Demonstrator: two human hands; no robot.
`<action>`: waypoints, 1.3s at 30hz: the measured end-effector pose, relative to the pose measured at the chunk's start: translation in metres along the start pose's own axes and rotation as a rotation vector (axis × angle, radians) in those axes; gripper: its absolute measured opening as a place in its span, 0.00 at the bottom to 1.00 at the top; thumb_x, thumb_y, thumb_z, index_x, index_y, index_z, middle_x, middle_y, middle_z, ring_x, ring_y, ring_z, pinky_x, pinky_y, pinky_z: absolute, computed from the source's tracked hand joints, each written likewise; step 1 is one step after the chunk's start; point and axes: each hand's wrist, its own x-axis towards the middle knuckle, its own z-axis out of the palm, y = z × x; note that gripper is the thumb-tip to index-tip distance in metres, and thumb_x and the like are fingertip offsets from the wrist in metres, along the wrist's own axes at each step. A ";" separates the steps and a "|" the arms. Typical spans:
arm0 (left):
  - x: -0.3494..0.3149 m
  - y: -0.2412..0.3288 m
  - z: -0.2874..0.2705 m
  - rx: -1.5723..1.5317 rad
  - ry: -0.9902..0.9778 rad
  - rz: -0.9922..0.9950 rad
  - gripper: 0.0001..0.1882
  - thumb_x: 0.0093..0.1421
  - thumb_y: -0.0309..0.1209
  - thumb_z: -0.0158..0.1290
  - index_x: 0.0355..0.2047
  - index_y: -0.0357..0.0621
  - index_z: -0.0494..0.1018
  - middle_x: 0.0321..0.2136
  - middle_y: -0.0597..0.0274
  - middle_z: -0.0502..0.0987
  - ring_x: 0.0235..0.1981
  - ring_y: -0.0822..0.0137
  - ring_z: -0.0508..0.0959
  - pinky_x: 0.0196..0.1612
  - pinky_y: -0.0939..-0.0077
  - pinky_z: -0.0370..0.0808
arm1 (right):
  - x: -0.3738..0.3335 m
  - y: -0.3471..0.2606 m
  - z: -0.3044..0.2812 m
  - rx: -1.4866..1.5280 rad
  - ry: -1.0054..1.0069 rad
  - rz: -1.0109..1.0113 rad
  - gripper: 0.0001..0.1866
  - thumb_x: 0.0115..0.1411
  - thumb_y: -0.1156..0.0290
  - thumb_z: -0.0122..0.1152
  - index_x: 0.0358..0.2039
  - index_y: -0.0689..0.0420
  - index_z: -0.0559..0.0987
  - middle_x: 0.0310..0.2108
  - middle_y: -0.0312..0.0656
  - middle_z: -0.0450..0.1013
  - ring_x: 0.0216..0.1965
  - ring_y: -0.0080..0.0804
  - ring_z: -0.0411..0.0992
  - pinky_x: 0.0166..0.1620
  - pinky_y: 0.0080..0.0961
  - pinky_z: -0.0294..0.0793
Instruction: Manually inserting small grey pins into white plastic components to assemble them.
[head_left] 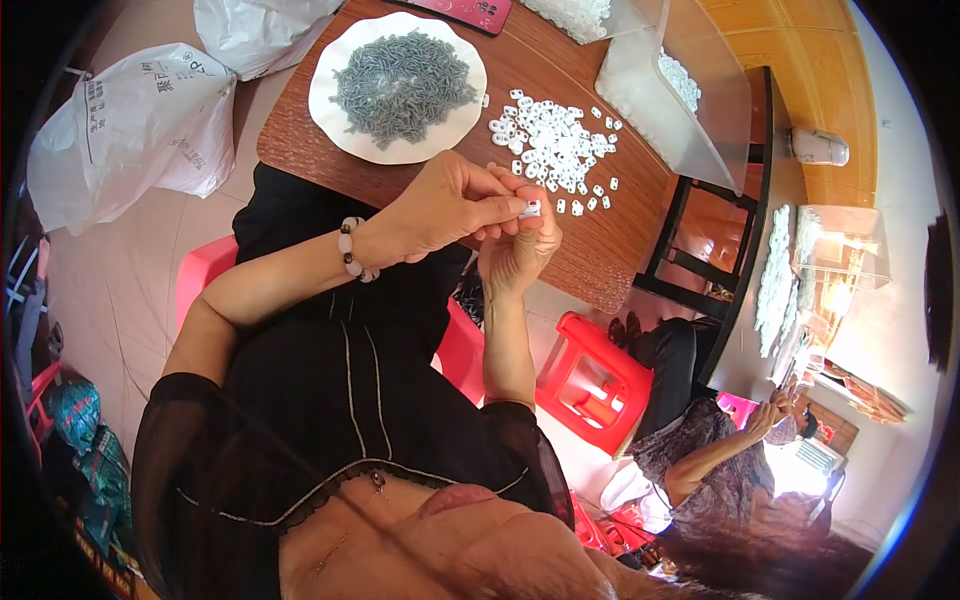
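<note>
Just over the near edge of the table (590,262), two hands meet at one small thing. The left hand (440,208) is nearly closed, with its thumb and first finger pinching a little white piece (532,209). The right hand (520,250) comes up on the other side, its fingers bent and pressed to the same white piece. Fingers cover much of it, so only one end shows, with a dark spot on it. I cannot tell if more is hidden between the fingertips. The white piece sits at the tips of both hands, a bit nearer to the person than the pile (560,140) of white bits on the table. Some bits lie loose around the pile. Left of it is a white plate (322,100) with a wavy rim, holding lots of gray sticks (405,85). Past the plate lies a red phone (465,11). Right of the pile stands a see-through bin (712,120). A bracelet (347,250) goes around the left wrist. A red stool (570,395) is off to the right, near another person (715,445).
</note>
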 end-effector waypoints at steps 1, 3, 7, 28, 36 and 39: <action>0.000 0.000 -0.001 -0.008 -0.007 -0.003 0.08 0.58 0.29 0.58 0.30 0.35 0.80 0.20 0.66 0.77 0.21 0.81 0.72 0.24 0.88 0.68 | 0.000 0.000 0.001 0.001 0.000 0.001 0.23 0.61 0.55 0.58 0.40 0.66 0.76 0.42 0.50 0.74 0.50 0.44 0.71 0.54 0.39 0.68; 0.000 -0.002 -0.002 -0.017 -0.013 -0.008 0.08 0.58 0.29 0.58 0.29 0.35 0.80 0.20 0.66 0.76 0.21 0.81 0.72 0.23 0.88 0.68 | 0.000 0.001 0.003 0.012 0.003 -0.037 0.21 0.63 0.56 0.56 0.39 0.66 0.76 0.42 0.49 0.74 0.50 0.44 0.71 0.54 0.40 0.68; 0.003 -0.006 -0.002 0.015 -0.008 -0.006 0.09 0.59 0.30 0.58 0.28 0.35 0.80 0.19 0.66 0.76 0.21 0.80 0.71 0.23 0.88 0.68 | -0.001 0.004 0.004 0.047 0.050 -0.016 0.20 0.64 0.58 0.55 0.39 0.66 0.75 0.42 0.49 0.74 0.51 0.44 0.70 0.56 0.41 0.66; 0.024 -0.011 0.000 0.069 0.000 0.084 0.11 0.62 0.32 0.54 0.31 0.36 0.79 0.22 0.68 0.76 0.24 0.81 0.71 0.28 0.87 0.69 | 0.012 0.002 -0.026 0.147 -0.044 0.145 0.31 0.64 0.51 0.52 0.54 0.68 0.67 0.53 0.56 0.68 0.50 0.39 0.70 0.45 0.28 0.74; 0.024 -0.016 -0.006 0.017 -0.002 0.064 0.11 0.62 0.31 0.54 0.28 0.36 0.78 0.21 0.66 0.76 0.22 0.81 0.71 0.26 0.86 0.69 | 0.016 -0.001 -0.028 -0.148 -0.084 0.055 0.29 0.62 0.56 0.57 0.51 0.71 0.70 0.49 0.57 0.71 0.42 0.33 0.73 0.41 0.25 0.74; 0.021 -0.009 -0.006 0.034 -0.003 0.055 0.11 0.62 0.32 0.54 0.27 0.36 0.78 0.21 0.67 0.76 0.21 0.81 0.71 0.25 0.86 0.68 | 0.017 0.000 -0.032 -0.153 -0.059 0.032 0.26 0.61 0.60 0.60 0.50 0.70 0.72 0.48 0.56 0.72 0.46 0.34 0.73 0.48 0.28 0.73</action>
